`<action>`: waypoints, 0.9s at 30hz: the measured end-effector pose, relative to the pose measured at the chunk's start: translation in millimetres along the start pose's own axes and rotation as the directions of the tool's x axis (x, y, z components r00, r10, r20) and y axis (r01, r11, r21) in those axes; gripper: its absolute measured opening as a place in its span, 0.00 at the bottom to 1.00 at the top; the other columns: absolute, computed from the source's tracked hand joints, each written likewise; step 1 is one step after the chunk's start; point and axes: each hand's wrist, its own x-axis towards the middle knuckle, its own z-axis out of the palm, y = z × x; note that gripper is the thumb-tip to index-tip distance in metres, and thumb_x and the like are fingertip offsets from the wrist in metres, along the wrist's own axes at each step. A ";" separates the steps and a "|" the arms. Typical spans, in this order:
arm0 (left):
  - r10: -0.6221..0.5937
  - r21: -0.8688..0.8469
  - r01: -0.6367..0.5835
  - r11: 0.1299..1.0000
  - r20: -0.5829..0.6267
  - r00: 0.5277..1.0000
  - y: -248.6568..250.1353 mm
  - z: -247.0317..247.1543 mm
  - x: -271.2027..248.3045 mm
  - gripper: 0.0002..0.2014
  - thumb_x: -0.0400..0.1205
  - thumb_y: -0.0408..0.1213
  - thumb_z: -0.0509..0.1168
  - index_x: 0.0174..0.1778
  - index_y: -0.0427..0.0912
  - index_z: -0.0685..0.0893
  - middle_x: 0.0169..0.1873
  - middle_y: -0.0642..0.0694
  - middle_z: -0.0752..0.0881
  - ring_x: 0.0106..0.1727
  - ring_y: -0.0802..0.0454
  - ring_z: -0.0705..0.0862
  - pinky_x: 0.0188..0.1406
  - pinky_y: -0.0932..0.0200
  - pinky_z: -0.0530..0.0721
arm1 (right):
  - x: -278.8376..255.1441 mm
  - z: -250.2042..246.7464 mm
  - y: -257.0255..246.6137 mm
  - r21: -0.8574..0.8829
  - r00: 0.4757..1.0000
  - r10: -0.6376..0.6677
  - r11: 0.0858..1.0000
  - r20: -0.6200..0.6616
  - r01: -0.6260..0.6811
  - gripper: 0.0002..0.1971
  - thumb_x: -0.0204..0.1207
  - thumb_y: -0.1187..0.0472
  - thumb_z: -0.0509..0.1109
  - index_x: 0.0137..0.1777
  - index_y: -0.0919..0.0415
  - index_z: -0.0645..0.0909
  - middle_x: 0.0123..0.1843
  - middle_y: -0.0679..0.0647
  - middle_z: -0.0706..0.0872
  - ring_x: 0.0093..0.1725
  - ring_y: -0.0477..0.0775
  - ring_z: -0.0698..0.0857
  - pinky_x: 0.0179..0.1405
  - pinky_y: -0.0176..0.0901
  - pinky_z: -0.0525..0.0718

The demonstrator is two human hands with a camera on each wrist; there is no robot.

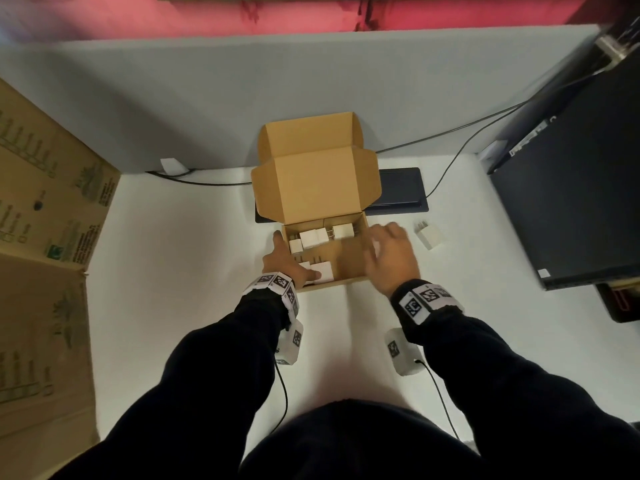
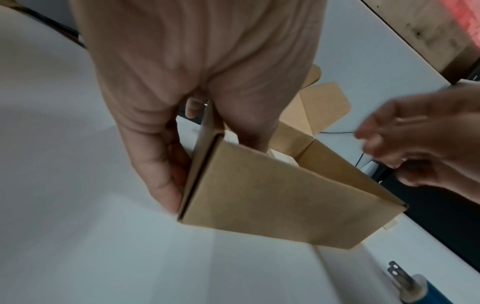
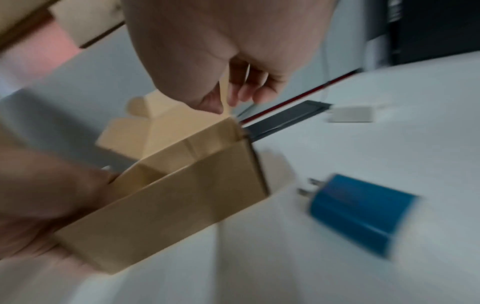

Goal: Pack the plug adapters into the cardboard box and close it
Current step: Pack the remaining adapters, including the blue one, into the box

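The small cardboard box (image 1: 348, 259) stands open mid-table, its lid (image 1: 318, 181) raised at the back. Several white plug adapters (image 1: 313, 237) lie in its left and rear parts. My left hand (image 1: 291, 258) pinches the box's left wall near the front corner, thumb inside and fingers outside. Blurred, my right hand (image 1: 384, 247) hovers over the box's right wall with loosely curled fingers that hold nothing. One white adapter (image 1: 429, 236) lies on the table to the right of the box. A blue adapter (image 3: 361, 214) lies near the box's front right corner, hidden in the head view.
A large printed carton (image 1: 45, 220) fills the left side. A black computer case (image 1: 571, 188) stands at the right. A dark flat pad (image 1: 401, 192) sits behind the box, with cables (image 1: 450, 133) running along the grey partition (image 1: 277, 81).
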 end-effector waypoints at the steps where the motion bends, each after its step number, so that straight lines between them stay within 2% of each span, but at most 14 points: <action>1: 0.000 0.012 0.000 1.000 0.001 1.000 -0.5 -1.0 1.5 0.64 0.63 0.43 0.88 0.88 0.50 0.52 0.74 0.41 0.79 0.71 0.36 0.82 0.61 0.49 0.84 | -4.9 -8.6 13.0 0.022 0.997 0.063 0.998 -0.051 -0.062 0.13 0.72 0.67 0.68 0.56 0.60 0.81 0.55 0.59 0.79 0.58 0.63 0.78 0.54 0.51 0.81; 3: 0.000 0.029 0.000 1.000 -0.011 1.000 -0.7 -1.4 3.5 0.64 0.61 0.45 0.89 0.87 0.50 0.54 0.73 0.41 0.79 0.71 0.36 0.81 0.63 0.48 0.84 | -15.5 -19.3 40.9 0.018 0.981 0.195 0.981 0.005 -0.195 0.14 0.71 0.62 0.71 0.57 0.56 0.79 0.57 0.57 0.78 0.58 0.62 0.80 0.54 0.50 0.82; 5: -0.003 0.032 0.004 0.999 -0.008 1.000 -0.4 -0.5 4.1 0.63 0.61 0.45 0.89 0.86 0.50 0.54 0.73 0.41 0.79 0.71 0.36 0.81 0.61 0.49 0.83 | -30.2 -24.6 61.5 -0.104 0.933 0.295 0.955 0.207 -0.279 0.19 0.69 0.53 0.75 0.60 0.52 0.78 0.58 0.56 0.78 0.58 0.62 0.81 0.55 0.53 0.84; 7: -0.006 0.037 0.006 0.999 -0.001 1.000 -0.6 -0.6 5.0 0.62 0.62 0.45 0.89 0.86 0.49 0.55 0.72 0.41 0.79 0.70 0.37 0.81 0.58 0.49 0.83 | -48.5 -21.9 76.1 -0.239 0.870 0.337 0.935 0.359 -0.264 0.28 0.65 0.44 0.77 0.65 0.48 0.76 0.60 0.55 0.75 0.60 0.60 0.78 0.58 0.57 0.83; 8: -0.008 0.040 0.009 0.999 -0.002 1.000 -0.9 -0.6 5.9 0.61 0.62 0.45 0.88 0.85 0.49 0.55 0.71 0.41 0.80 0.70 0.37 0.81 0.58 0.49 0.83 | -56.6 -18.8 80.6 -0.269 0.855 0.340 0.931 0.391 -0.247 0.31 0.63 0.42 0.78 0.66 0.47 0.75 0.59 0.54 0.74 0.59 0.59 0.78 0.57 0.56 0.83; 9: -0.007 0.045 0.008 0.999 -0.005 1.000 -0.6 -1.1 5.8 0.61 0.62 0.45 0.88 0.85 0.50 0.55 0.71 0.41 0.80 0.70 0.37 0.82 0.58 0.49 0.83 | -62.6 -15.2 83.1 -0.266 0.854 0.326 0.936 0.404 -0.231 0.31 0.63 0.43 0.78 0.66 0.47 0.75 0.57 0.52 0.74 0.58 0.59 0.79 0.55 0.54 0.82; 12: -0.012 0.065 0.012 0.998 -0.002 1.000 0.3 -1.2 6.3 0.63 0.62 0.46 0.88 0.87 0.49 0.53 0.74 0.40 0.79 0.72 0.36 0.80 0.63 0.46 0.84 | -63.9 -5.5 84.5 -0.171 0.872 0.325 0.945 0.366 -0.280 0.24 0.68 0.54 0.76 0.64 0.54 0.78 0.51 0.53 0.80 0.52 0.61 0.84 0.47 0.45 0.77; 14: -0.016 0.071 0.016 0.997 -0.002 1.000 1.6 -1.7 5.3 0.63 0.62 0.46 0.88 0.87 0.49 0.53 0.74 0.40 0.78 0.73 0.35 0.80 0.64 0.44 0.84 | -57.1 -5.7 79.8 -0.103 0.875 0.386 0.922 0.294 -0.372 0.23 0.69 0.59 0.75 0.66 0.57 0.79 0.53 0.57 0.85 0.49 0.60 0.83 0.48 0.42 0.75; 16: -0.020 0.073 0.020 0.997 -0.003 1.000 1.9 -2.4 5.0 0.62 0.62 0.47 0.88 0.86 0.48 0.54 0.74 0.40 0.78 0.72 0.35 0.80 0.62 0.45 0.84 | -48.5 -10.0 72.6 -0.019 0.888 0.425 0.903 0.176 -0.428 0.25 0.70 0.59 0.76 0.67 0.60 0.79 0.56 0.59 0.86 0.51 0.62 0.84 0.50 0.42 0.76; 18: -0.019 0.078 0.019 0.997 0.002 1.000 2.1 -3.0 5.3 0.61 0.62 0.47 0.88 0.85 0.47 0.56 0.73 0.41 0.79 0.71 0.36 0.81 0.59 0.47 0.83 | -38.6 -15.2 60.7 0.081 0.920 0.389 0.917 0.044 -0.391 0.26 0.70 0.56 0.77 0.67 0.61 0.79 0.59 0.59 0.81 0.53 0.62 0.84 0.53 0.46 0.81; 20: -0.011 0.079 0.010 0.997 0.007 1.000 1.3 -3.4 6.1 0.58 0.63 0.47 0.88 0.84 0.47 0.58 0.70 0.43 0.80 0.69 0.38 0.81 0.56 0.50 0.82 | -26.7 -18.8 41.9 0.151 0.950 0.305 0.944 -0.060 -0.294 0.26 0.70 0.55 0.77 0.67 0.61 0.80 0.59 0.57 0.78 0.52 0.59 0.83 0.54 0.52 0.86; 22: 0.002 0.075 -0.003 0.997 0.007 1.000 0.7 -4.0 6.6 0.56 0.63 0.47 0.88 0.82 0.48 0.60 0.68 0.44 0.81 0.68 0.39 0.82 0.55 0.52 0.81 | -14.4 -19.0 19.7 0.178 0.973 0.203 0.967 -0.107 -0.182 0.25 0.71 0.58 0.76 0.68 0.62 0.81 0.58 0.54 0.77 0.52 0.55 0.82 0.54 0.51 0.86; 25: 0.006 0.064 -0.005 0.998 -0.006 1.000 -0.6 -3.7 7.4 0.56 0.61 0.46 0.88 0.82 0.49 0.62 0.68 0.45 0.82 0.68 0.40 0.83 0.55 0.53 0.82 | -0.8 -15.4 -16.4 0.129 0.998 0.065 0.989 0.019 -0.067 0.29 0.72 0.61 0.74 0.75 0.57 0.75 0.59 0.56 0.78 0.52 0.56 0.80 0.54 0.44 0.80; 27: 0.005 0.059 -0.004 0.998 -0.009 1.000 -1.9 -3.9 7.8 0.57 0.60 0.47 0.88 0.82 0.50 0.62 0.69 0.45 0.82 0.68 0.40 0.84 0.58 0.52 0.83 | 5.7 -5.6 -33.8 -0.005 0.980 0.005 1.000 0.197 -0.004 0.33 0.73 0.61 0.72 0.78 0.48 0.68 0.61 0.58 0.79 0.53 0.58 0.79 0.54 0.49 0.82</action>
